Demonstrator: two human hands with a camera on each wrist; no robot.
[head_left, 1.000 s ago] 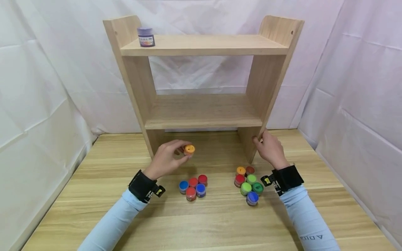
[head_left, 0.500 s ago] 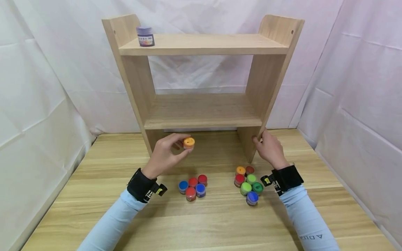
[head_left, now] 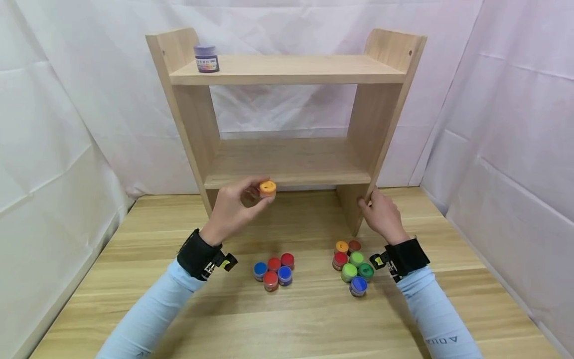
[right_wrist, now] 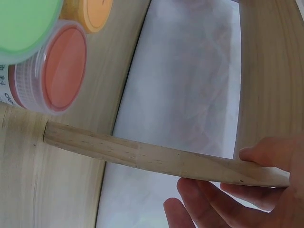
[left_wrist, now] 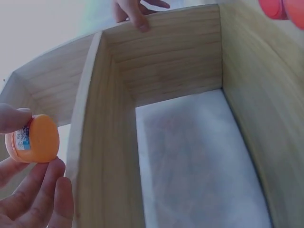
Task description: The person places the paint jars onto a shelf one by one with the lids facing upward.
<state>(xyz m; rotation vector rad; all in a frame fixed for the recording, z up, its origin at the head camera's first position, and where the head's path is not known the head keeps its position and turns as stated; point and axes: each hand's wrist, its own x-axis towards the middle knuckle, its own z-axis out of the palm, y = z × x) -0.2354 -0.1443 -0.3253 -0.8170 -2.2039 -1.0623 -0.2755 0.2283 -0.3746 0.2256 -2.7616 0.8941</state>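
My left hand point(head_left: 233, 207) pinches a small orange-lidded jar point(head_left: 267, 189) between thumb and fingers, lifted just in front of the lower board of the wooden shelf point(head_left: 287, 172). In the left wrist view the orange jar point(left_wrist: 34, 139) sits at the fingertips point(left_wrist: 52, 171) beside the shelf's edge. My right hand point(head_left: 381, 214) grips the front edge of the shelf's right side panel point(head_left: 378, 139) near its foot; the right wrist view shows the fingers point(right_wrist: 266, 154) curled round that panel edge point(right_wrist: 161, 159). A purple jar point(head_left: 206, 58) stands on the top board at the left.
Two clusters of small jars sit on the wooden table point(head_left: 134, 299): red and blue ones point(head_left: 274, 269) in the middle, green, red, orange and blue ones point(head_left: 352, 264) near my right wrist. White cloth walls point(head_left: 58, 124) close in on the left, back and right.
My left hand has carried the orange jar upward and slightly back, from above the table to the level of the lower board. The right hand has stayed on the side panel.
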